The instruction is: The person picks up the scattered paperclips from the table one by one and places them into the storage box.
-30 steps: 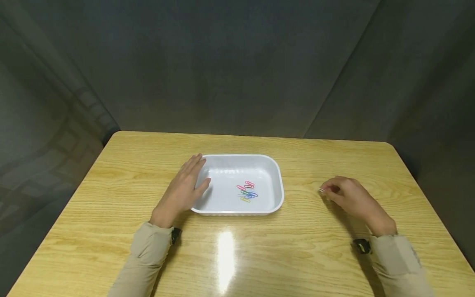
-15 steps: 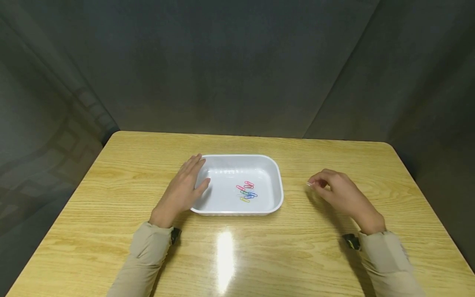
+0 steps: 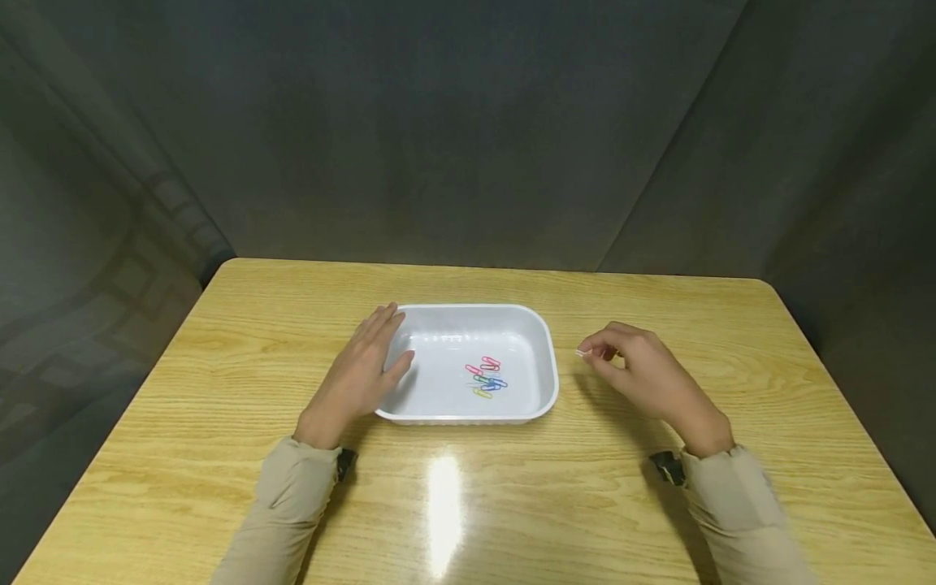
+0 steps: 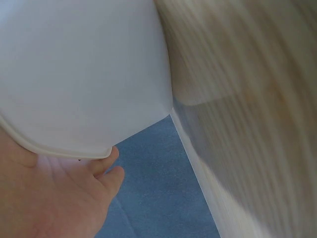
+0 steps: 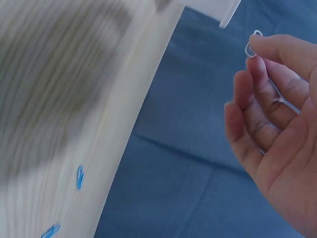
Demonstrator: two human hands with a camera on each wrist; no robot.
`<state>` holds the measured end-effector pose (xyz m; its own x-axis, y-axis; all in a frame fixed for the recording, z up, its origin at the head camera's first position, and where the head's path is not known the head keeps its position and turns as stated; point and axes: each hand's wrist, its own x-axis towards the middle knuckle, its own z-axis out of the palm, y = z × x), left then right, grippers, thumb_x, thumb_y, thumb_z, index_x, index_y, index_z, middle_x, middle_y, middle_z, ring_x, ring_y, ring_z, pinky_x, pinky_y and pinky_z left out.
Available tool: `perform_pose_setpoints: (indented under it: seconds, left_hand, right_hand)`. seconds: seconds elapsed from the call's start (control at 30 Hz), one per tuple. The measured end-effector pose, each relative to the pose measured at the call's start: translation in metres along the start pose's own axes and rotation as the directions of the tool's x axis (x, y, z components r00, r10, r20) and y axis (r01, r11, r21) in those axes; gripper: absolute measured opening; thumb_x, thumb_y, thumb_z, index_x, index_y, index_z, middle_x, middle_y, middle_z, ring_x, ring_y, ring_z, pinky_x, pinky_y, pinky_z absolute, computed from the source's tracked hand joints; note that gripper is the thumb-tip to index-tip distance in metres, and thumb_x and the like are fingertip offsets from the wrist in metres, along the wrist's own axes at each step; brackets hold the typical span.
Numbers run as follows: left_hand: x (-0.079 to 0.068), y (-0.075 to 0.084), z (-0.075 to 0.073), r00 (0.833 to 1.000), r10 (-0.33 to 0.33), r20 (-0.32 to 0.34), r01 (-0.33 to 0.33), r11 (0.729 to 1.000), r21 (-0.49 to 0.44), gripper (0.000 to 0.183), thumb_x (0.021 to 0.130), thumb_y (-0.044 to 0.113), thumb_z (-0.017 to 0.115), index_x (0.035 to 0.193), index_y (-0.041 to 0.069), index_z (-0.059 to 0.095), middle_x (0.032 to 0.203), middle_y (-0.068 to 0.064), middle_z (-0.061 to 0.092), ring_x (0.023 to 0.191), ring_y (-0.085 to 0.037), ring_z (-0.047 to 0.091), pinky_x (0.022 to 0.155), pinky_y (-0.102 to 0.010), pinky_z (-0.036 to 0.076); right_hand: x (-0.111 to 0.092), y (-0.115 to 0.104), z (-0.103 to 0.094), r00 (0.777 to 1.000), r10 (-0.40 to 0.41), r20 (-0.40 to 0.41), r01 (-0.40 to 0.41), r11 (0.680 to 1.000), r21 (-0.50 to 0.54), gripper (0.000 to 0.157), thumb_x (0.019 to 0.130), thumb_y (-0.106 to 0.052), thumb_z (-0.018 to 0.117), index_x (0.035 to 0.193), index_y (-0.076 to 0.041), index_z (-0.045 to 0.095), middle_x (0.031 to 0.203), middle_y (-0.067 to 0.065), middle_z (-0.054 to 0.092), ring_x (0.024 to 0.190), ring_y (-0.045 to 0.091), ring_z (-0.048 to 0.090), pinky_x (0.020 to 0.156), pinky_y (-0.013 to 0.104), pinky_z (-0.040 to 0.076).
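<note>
A white rectangular tray (image 3: 439, 420) stands on the table, with several coloured paper clips (image 3: 486, 378) in a small heap on its floor. My left hand (image 3: 358, 374) rests at the tray's left rim, fingers extended along it and thumb reaching over the inside. In the left wrist view, the palm and fingers of this hand (image 4: 69, 193) lie right at the rim. My right hand (image 3: 636, 370) hovers just right of the tray. Its thumb and forefinger pinch a white paper clip (image 5: 250, 49), while the other fingers are loosely bent.
The wooden table (image 3: 570, 487) carries the tray in its middle. Dark curtains (image 3: 468, 146) hang behind it and at both sides. Small blue loop shapes (image 5: 79, 177) show on the table in the right wrist view.
My right hand has moved left toward the tray, carrying the white paper clip. The left hand, the tray and the clips inside have stayed in place.
</note>
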<state>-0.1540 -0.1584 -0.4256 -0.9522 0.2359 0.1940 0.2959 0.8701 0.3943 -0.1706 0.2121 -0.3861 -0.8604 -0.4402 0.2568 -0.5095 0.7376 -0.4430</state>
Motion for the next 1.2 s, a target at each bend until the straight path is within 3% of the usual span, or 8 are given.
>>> perform_pose_setpoints:
  seconds: [0.47, 0.9, 1.2]
  left_hand:
    - [0.000, 0.000, 0.001, 1.000, 0.008, -0.012, -0.008, 1.000, 0.001, 0.061, 0.093, 0.038, 0.046, 0.142, 0.005, 0.031, 0.152, -0.011, 0.021, 0.141, -0.028, 0.018, 0.117, -0.043, 0.017]
    - [0.000, 0.001, 0.000, 1.000, 0.009, -0.004, -0.009, 1.000, -0.005, 0.061, 0.093, 0.038, 0.046, 0.143, 0.006, 0.029, 0.153, -0.011, 0.020, 0.142, -0.028, 0.016, 0.118, -0.044, 0.016]
    - [0.000, 0.002, 0.001, 1.000, 0.007, 0.002, -0.007, 1.000, 0.000, 0.061, 0.094, 0.039, 0.044, 0.143, 0.006, 0.029, 0.153, -0.012, 0.020, 0.142, -0.028, 0.016, 0.118, -0.044, 0.015]
  right_hand:
    - [0.020, -0.033, 0.022, 0.997, -0.066, 0.026, 0.064, 0.995, 0.079, 0.011, 0.085, -0.014, 0.062, 0.094, -0.011, 0.068, 0.082, -0.006, 0.062, 0.077, 0.008, 0.054, 0.066, 0.030, 0.051]
    - [0.031, -0.055, 0.046, 0.996, -0.056, 0.067, 0.048, 0.992, 0.119, 0.010, 0.084, -0.015, 0.063, 0.093, -0.014, 0.069, 0.081, -0.008, 0.061, 0.077, 0.007, 0.055, 0.067, 0.028, 0.052]
    - [0.030, -0.059, 0.060, 0.991, -0.088, 0.104, 0.081, 0.994, 0.077, 0.013, 0.084, -0.012, 0.062, 0.095, -0.012, 0.069, 0.083, -0.007, 0.062, 0.076, 0.006, 0.054, 0.069, 0.023, 0.048]
